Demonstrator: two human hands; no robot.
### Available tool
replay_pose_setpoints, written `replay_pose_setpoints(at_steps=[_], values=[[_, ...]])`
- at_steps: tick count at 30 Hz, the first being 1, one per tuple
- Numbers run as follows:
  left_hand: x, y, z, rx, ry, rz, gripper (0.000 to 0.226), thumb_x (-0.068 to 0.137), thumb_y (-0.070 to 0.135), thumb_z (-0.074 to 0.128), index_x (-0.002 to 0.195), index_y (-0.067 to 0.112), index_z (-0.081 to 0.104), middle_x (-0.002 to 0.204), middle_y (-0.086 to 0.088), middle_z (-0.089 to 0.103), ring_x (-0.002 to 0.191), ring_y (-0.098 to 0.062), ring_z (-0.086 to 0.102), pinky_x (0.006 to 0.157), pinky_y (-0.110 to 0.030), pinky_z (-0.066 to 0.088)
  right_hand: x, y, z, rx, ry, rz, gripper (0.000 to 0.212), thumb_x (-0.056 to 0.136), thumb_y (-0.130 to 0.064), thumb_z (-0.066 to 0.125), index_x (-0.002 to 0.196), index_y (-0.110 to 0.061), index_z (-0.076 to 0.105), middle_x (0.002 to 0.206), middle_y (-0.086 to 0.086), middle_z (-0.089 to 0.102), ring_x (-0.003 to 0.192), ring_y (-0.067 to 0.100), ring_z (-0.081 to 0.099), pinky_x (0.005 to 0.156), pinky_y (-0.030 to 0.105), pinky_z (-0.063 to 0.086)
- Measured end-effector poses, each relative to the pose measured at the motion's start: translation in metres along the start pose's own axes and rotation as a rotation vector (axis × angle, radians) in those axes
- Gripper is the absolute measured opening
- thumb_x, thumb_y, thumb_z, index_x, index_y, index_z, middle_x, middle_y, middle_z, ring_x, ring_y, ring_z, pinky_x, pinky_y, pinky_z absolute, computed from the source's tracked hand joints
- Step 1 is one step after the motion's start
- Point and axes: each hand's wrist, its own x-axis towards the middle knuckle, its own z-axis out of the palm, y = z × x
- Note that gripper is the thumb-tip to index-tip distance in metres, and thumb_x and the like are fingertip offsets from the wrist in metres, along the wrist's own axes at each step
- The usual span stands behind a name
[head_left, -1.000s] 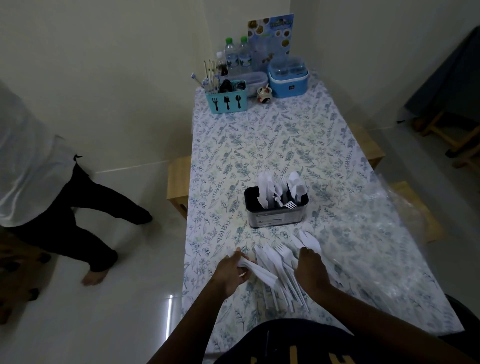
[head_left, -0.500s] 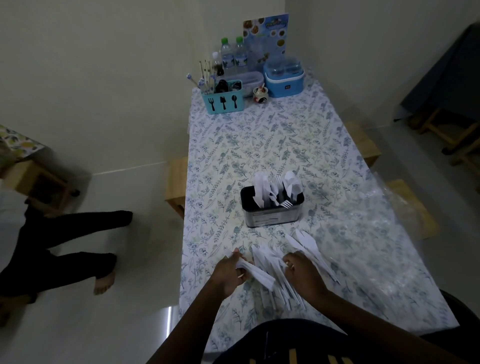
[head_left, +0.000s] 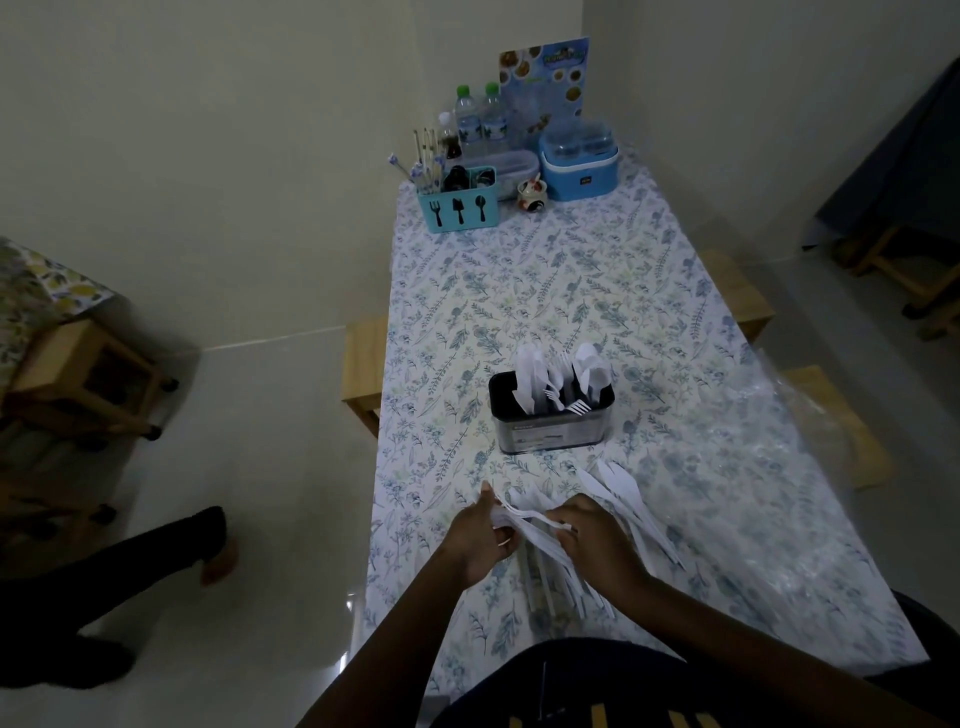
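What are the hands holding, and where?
White plastic cutlery: left hand grips one end, right hand pinches the other; handle or head cannot be told.

The white cutlery looks like thin, matt plastic. The holder is matt black above, with a shiny, metal-looking band below. The desk wears a printed floral cover, smooth with a faint sheen; whether it is cloth or vinyl cannot be told. The clear plastic sheet is crinkled and glossy. The stool is pale, matt wood. The turquoise caddy and blue container are smooth plastic, the bottles clear plastic, the floor glossy tile.
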Motion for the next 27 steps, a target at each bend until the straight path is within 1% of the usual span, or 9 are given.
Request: replay_pose_setpoints(at_steps=[2, 5, 7, 10, 14, 17, 21, 24, 27], values=[[-0.003, -0.001, 0.001, 0.01, -0.019, 0.003, 0.053, 0.095, 0.047, 0.049, 0.104, -0.004, 0.06, 0.101, -0.021, 0.068, 0.087, -0.031, 0.064, 0.076, -0.036, 0.053, -0.001, -0.001, -0.002, -0.009, 0.006, -0.009, 0.032, 0.082, 0.003, 0.062, 0.11, -0.011, 0.069, 0.098, 0.003, 0.057, 0.089, 0.014, 0.057, 0.081, 0.022, 0.046], [-0.007, -0.003, 0.004, 0.005, -0.036, 0.01, 0.051, 0.095, 0.047, 0.047, 0.104, -0.001, 0.062, 0.109, -0.023, 0.066, 0.089, -0.03, 0.064, 0.077, -0.035, 0.053, -0.003, -0.004, -0.003, -0.026, 0.011, -0.01, 0.033, 0.081, 0.003, 0.063, 0.111, -0.011, 0.069, 0.095, 0.0, 0.054, 0.088, 0.01, 0.054, 0.077, 0.016, 0.04], [-0.01, -0.004, 0.004, 0.001, -0.066, 0.015, 0.052, 0.097, 0.048, 0.043, 0.104, 0.0, 0.062, 0.114, -0.024, 0.065, 0.091, -0.03, 0.063, 0.08, -0.035, 0.051, -0.004, -0.005, -0.003, -0.02, 0.022, -0.012, 0.035, 0.081, 0.002, 0.065, 0.112, -0.013, 0.069, 0.094, -0.001, 0.054, 0.087, 0.01, 0.054, 0.078, 0.017, 0.044], [-0.014, -0.004, 0.006, -0.019, -0.072, 0.022, 0.053, 0.098, 0.048, 0.04, 0.104, 0.0, 0.063, 0.111, -0.023, 0.067, 0.087, -0.029, 0.065, 0.075, -0.034, 0.053, -0.005, -0.007, -0.003, -0.018, 0.024, -0.018, 0.037, 0.079, 0.001, 0.068, 0.112, -0.016, 0.069, 0.093, 0.0, 0.056, 0.085, 0.012, 0.056, 0.079, 0.022, 0.048], [-0.018, -0.005, 0.01, -0.051, -0.062, 0.035, 0.059, 0.096, 0.05, 0.041, 0.11, -0.004, 0.06, 0.115, -0.026, 0.066, 0.088, -0.031, 0.068, 0.072, -0.035, 0.055, -0.005, -0.006, -0.002, -0.013, 0.023, -0.011, 0.035, 0.079, 0.003, 0.069, 0.11, -0.013, 0.07, 0.09, -0.001, 0.054, 0.083, 0.01, 0.057, 0.079, 0.016, 0.046], [-0.018, -0.005, 0.01, -0.038, -0.066, 0.047, 0.059, 0.095, 0.05, 0.045, 0.112, -0.006, 0.059, 0.112, -0.025, 0.068, 0.087, -0.03, 0.07, 0.066, -0.031, 0.057, -0.006, -0.006, -0.001, -0.007, 0.025, -0.017, 0.034, 0.08, 0.003, 0.069, 0.11, -0.013, 0.07, 0.087, 0.0, 0.053, 0.081, 0.012, 0.058, 0.08, 0.023, 0.051], [-0.02, -0.005, 0.011, 0.056, -0.083, 0.048, 0.046, 0.094, 0.041, 0.054, 0.106, -0.002, 0.063, 0.1, -0.017, 0.072, 0.083, -0.025, 0.069, 0.067, -0.031, 0.055, -0.009, -0.009, -0.005, 0.042, 0.029, -0.036, 0.032, 0.084, -0.001, 0.066, 0.101, -0.028, 0.07, 0.084, -0.006, 0.046, 0.079, 0.01, 0.052, 0.078, 0.023, 0.047], [-0.021, -0.003, 0.012, 0.067, -0.066, 0.067, 0.042, 0.095, 0.035, 0.056, 0.113, -0.003, 0.06, 0.111, -0.02, 0.067, 0.091, -0.028, 0.065, 0.073, -0.033, 0.053, -0.009, -0.006, -0.004, 0.031, 0.01, -0.052, 0.029, 0.085, -0.003, 0.066, 0.112, -0.016, 0.069, 0.087, -0.004, 0.047, 0.08, 0.007, 0.05, 0.075, 0.009, 0.039], [-0.021, -0.002, 0.012, 0.029, -0.062, 0.07, 0.036, 0.098, 0.028, 0.052, 0.117, -0.002, 0.056, 0.112, -0.02, 0.065, 0.093, -0.029, 0.063, 0.071, -0.036, 0.053, -0.009, -0.008, -0.005, 0.071, -0.027, -0.049, 0.025, 0.089, -0.009, 0.062, 0.112, -0.013, 0.068, 0.091, -0.005, 0.048, 0.083, 0.007, 0.05, 0.076, 0.014, 0.038]])
